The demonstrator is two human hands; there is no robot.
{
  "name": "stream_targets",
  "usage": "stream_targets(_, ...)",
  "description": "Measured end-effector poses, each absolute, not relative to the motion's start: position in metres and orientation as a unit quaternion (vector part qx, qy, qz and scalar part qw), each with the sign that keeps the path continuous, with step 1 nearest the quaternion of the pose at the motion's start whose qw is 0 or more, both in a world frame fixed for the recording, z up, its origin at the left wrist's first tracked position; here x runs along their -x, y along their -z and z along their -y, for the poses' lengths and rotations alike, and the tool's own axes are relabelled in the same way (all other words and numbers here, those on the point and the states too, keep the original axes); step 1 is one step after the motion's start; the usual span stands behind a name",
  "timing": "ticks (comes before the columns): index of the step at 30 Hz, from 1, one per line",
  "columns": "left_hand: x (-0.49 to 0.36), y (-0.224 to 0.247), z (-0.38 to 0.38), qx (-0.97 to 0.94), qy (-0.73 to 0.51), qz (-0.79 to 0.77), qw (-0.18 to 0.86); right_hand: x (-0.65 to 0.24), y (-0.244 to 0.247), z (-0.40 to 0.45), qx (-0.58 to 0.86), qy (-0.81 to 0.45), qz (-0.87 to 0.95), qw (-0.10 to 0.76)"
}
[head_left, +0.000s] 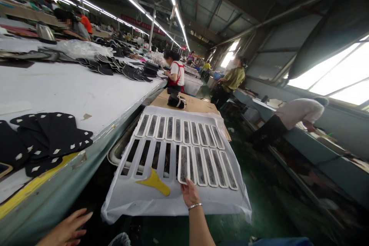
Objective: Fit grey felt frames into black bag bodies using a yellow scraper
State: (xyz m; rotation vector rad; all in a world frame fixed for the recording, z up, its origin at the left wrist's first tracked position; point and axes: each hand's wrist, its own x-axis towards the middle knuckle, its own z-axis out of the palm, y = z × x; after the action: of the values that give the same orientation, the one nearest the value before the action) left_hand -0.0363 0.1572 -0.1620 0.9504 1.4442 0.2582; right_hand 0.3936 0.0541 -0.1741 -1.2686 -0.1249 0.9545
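My right hand (189, 193), with a bracelet at the wrist, grips the lower end of a rounded rectangular strip (183, 165) with a white border and a dark mottled middle. That strip is tilted over its neighbour on a white-covered board (150, 203). Similar strips lie in two rows, the upper row (170, 128) across the width and the lower one (217, 167) at the right. Left of the held strip, the board shows several long dark slots (156, 155). A yellow scraper-like piece (155, 182) lies below them. My left hand (69, 228) is open at the lower left, holding nothing.
Left stands a long white-topped table (57, 88) bearing black cut pieces (54, 134). A black bundle tied with cord (177, 100) rests on cardboard (198, 104) behind the board. Several people work nearby, one bending over a bench (300, 115) at right.
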Motion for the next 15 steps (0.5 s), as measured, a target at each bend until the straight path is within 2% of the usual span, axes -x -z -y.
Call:
stream_targets(4, 0.011, 0.155, -0.171, -0.349, -0.113, -0.562, 0.741, -0.396, 0.157, -0.065, 0.575, -0.424, 0.094, 0.694)
stream_targets(9, -0.007, 0.154, -0.171, -0.413, -0.076, -0.573, 0.704, -0.413, 0.129, -0.092, 0.558, -0.416, 0.135, 0.705)
stream_targets(12, -0.006, 0.157, -0.169, -0.447, -0.089, -0.599, 0.658, -0.421, 0.115, -0.108, 0.549, -0.399, 0.135, 0.722)
stream_targets(15, 0.002, 0.152, -0.166, -0.461, -0.106, -0.625, 0.621, -0.418, 0.097, -0.123, 0.544, -0.429, 0.157, 0.704)
